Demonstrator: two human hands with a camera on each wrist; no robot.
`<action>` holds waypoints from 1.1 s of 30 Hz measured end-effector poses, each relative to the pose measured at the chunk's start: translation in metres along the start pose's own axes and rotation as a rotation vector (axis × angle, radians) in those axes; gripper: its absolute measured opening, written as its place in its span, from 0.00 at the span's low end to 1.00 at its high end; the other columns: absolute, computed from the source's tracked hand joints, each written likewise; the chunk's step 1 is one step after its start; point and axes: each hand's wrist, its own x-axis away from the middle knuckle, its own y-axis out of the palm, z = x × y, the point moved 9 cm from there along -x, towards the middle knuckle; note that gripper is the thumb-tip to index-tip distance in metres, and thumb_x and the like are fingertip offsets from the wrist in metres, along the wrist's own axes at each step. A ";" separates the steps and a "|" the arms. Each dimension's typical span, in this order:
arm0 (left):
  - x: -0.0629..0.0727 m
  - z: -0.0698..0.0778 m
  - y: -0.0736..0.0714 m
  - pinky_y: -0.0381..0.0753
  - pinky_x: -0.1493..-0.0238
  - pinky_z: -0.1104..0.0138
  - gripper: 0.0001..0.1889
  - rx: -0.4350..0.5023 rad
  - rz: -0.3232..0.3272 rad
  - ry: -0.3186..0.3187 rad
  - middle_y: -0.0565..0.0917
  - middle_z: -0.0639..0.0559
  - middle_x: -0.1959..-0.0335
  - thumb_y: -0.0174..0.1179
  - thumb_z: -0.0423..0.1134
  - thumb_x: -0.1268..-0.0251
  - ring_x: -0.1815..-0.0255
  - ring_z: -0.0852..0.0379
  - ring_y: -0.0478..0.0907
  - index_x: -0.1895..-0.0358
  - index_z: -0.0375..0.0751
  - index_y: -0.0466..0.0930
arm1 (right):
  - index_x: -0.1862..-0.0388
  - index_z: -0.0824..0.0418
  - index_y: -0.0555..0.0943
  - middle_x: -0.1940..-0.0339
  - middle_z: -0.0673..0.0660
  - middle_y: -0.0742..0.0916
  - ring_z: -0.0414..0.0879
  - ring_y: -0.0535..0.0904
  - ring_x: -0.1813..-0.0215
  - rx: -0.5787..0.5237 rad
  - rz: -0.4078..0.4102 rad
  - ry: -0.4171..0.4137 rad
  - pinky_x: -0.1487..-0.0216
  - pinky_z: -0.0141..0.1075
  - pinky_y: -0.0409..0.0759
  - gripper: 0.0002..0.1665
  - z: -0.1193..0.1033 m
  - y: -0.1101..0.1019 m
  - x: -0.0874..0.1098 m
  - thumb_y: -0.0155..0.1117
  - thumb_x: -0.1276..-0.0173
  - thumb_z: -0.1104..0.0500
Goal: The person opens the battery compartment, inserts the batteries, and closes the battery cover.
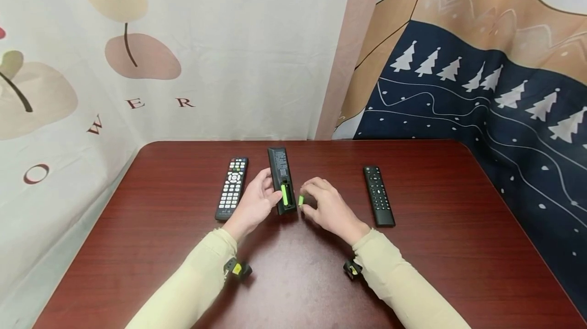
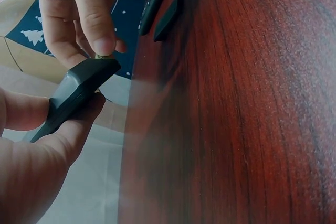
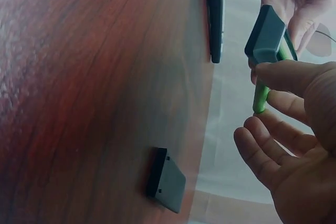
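My left hand (image 1: 257, 199) holds a black remote control (image 1: 279, 165) above the table, its labelled back facing up. The battery compartment is uncovered, and one green battery (image 1: 284, 194) lies along its left side. Just right of the remote, my right hand (image 1: 331, 209) pinches a second green battery (image 3: 260, 98) between thumb and fingers. In the right wrist view, that thumb is close against the end of the remote. A small black battery cover (image 3: 169, 181) rests on the table below the right hand; in the head view it is hidden.
On the reddish-brown wooden table (image 1: 179, 247), a black remote with white buttons (image 1: 232, 186) lies left of my left hand. Another black remote (image 1: 379, 195) lies to the right of my right hand. Patterned curtains (image 1: 257, 54) hang behind the table.
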 end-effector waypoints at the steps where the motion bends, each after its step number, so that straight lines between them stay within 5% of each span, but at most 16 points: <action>1: 0.000 0.000 0.000 0.82 0.40 0.59 0.31 -0.001 -0.001 -0.001 0.73 0.30 0.30 0.47 0.20 0.25 0.31 0.37 0.75 0.22 0.30 0.53 | 0.59 0.60 0.84 0.53 0.53 0.84 0.49 0.80 0.50 -0.004 0.005 -0.004 0.51 0.43 0.83 0.13 -0.001 -0.001 0.000 0.78 0.41 0.67; 33: 0.000 0.001 0.005 0.83 0.41 0.62 0.30 0.016 -0.039 0.005 0.72 0.30 0.30 0.45 0.20 0.24 0.32 0.38 0.76 0.22 0.31 0.52 | 0.56 0.61 0.85 0.47 0.56 0.86 0.47 0.81 0.45 -0.117 0.073 -0.122 0.44 0.41 0.83 0.14 -0.016 -0.007 0.001 0.77 0.41 0.69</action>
